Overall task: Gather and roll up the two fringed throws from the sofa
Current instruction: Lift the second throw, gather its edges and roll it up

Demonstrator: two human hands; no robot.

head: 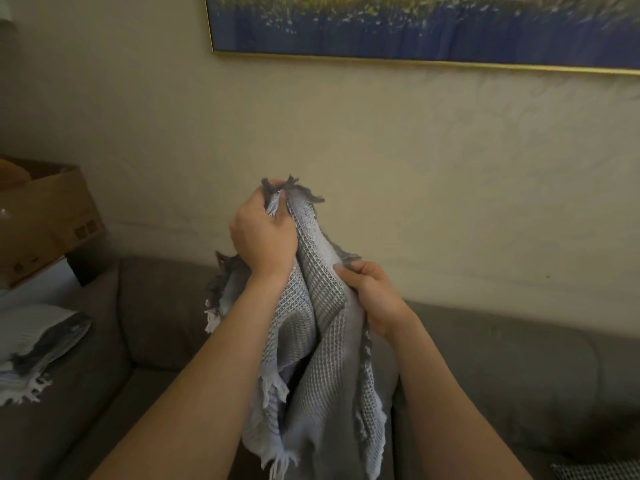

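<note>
Grey waffle-weave cloth is bunched inside both sets of fingers. The left hand (263, 233) is uppermost, its fingers (256, 202) curled tight round a fringed corner of the throw (311, 358), with dark tassels (298, 188) poking out above the knuckles. The right hand (375, 294) sits lower, its fingers (349, 271) pinching a fold along the throw's edge. Both hands are clamped on the cloth. From them the throw hangs in loose upright folds in front of the sofa (502, 358), its lower end dropping toward the seat.

This looks like the sorting-out stage, finding edges before any rolling. It would go best if the lower hand slid along the edge to the next corner, the two corners were matched, and the cloth shaken flat and laid along the sofa seat. Rolling from one short end, with steady tension, should keep it even. The weave is soft, open and stretchy, so it will slump and skew if pulled unevenly, and the tassels may tangle.

A second throw (41, 334), paler with white fringe, lies loosely bundled at the sofa's left end. A cardboard box (52, 209) stands beyond that end. A gold-framed picture (415, 29) hangs above the sofa.
</note>
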